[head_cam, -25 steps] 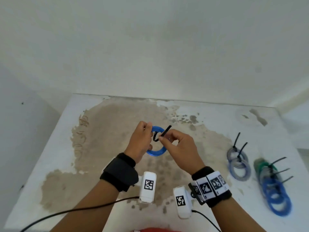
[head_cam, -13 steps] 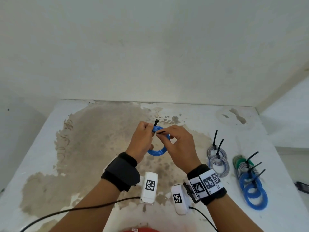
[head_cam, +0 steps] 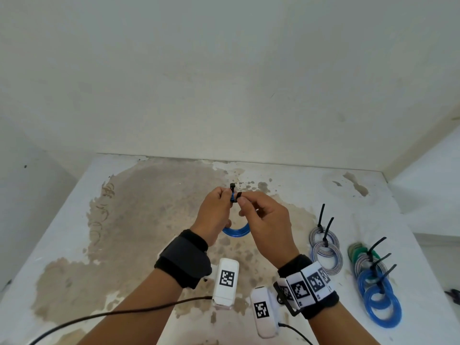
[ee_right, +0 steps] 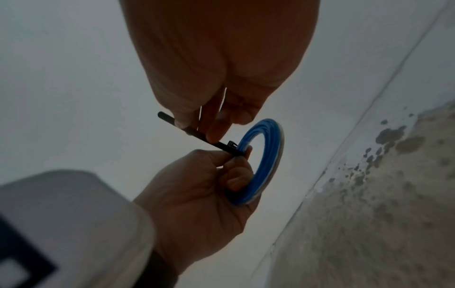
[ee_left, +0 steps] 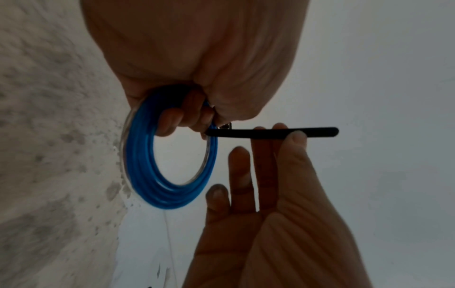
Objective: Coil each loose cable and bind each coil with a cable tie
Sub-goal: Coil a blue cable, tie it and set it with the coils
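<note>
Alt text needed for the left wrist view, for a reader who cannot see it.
The left hand grips a blue cable coil while the right hand pinches the tail of a black cable tie fastened at the coil's top. A stained table lies behind.

Stained white table (head_cam: 74, 245) — brown patches (paint worn) — against a plain wall (head_cam: 224, 70).

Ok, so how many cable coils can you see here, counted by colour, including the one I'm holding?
Blue coils: 3, held one, two lying at the right
Grey coils: 3
Green coil: 1
Total: 7, though the right-hand pile overlaps, so that count is less sure.
</note>
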A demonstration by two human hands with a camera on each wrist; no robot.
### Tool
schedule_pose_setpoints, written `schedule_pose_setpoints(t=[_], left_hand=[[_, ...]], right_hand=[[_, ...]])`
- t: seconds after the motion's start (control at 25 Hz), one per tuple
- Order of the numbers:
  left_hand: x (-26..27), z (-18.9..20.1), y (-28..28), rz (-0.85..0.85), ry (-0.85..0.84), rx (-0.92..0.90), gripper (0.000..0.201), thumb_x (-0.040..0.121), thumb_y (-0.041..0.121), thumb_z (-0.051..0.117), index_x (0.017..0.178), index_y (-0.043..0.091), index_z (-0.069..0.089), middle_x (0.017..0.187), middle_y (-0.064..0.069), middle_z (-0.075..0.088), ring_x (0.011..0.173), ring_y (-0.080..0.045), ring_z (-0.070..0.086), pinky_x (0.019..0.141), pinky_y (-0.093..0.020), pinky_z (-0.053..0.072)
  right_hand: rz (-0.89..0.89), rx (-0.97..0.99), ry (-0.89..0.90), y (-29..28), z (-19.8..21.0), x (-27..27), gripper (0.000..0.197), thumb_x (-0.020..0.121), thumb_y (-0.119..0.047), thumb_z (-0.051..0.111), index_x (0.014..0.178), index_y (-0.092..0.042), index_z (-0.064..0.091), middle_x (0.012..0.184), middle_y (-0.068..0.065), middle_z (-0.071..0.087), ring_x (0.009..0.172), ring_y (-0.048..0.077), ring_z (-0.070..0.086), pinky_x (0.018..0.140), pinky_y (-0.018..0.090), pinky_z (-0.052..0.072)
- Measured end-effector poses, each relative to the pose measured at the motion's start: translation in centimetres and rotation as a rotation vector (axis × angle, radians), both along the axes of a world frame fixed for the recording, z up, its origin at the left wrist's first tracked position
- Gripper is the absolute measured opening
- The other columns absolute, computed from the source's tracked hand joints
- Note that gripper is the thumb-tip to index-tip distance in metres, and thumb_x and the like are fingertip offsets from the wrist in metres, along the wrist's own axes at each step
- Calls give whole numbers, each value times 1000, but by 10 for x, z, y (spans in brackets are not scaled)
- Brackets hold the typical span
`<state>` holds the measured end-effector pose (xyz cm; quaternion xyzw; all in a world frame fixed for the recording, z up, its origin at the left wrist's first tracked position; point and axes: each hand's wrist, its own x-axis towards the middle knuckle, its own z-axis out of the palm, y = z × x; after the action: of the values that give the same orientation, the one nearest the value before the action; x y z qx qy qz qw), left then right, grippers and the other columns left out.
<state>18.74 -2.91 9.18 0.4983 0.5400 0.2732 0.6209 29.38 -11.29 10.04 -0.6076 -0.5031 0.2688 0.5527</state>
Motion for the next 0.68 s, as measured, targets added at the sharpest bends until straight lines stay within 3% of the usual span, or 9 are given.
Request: schedule_pose_setpoints(t=[0.12,0.2,0.4,0.68], left_hand=[[0,4,-2,9,1,36,29,107,26,38,87,13,55,69,0,43,54,-13,34,47,-28,34],[1,5,-5,-2,13,67,29,107,27,38,88,11,52,68,0,42,53,-12,33,45,-26,33],[7,2,-11,-20,35,113,30,106,28,41,99,2,56,73,-4,49,50,-11,35,44,-26,33],[9,-2,-15,-31,45,212,28,105,33,41,85,18,53,76,-5,52,58,-14,38,53,-33,35]], right_hand=[[-36,-178,182,-1,8,-2,15,99,-26,63,94,-22,76,77,-8,74,60,7,64,55,19,48],[-46,-292,226,1,12,1,20,98,-28,63,86,-19,75,81,-2,75,56,11,65,51,23,45],[-63,-421,236,6,18,4,24,96,-27,61,79,-13,72,78,1,73,54,11,66,47,18,41],[-87,-446,306,8,26,9,22,94,-27,63,79,-14,72,69,-4,70,52,9,61,47,21,38]])
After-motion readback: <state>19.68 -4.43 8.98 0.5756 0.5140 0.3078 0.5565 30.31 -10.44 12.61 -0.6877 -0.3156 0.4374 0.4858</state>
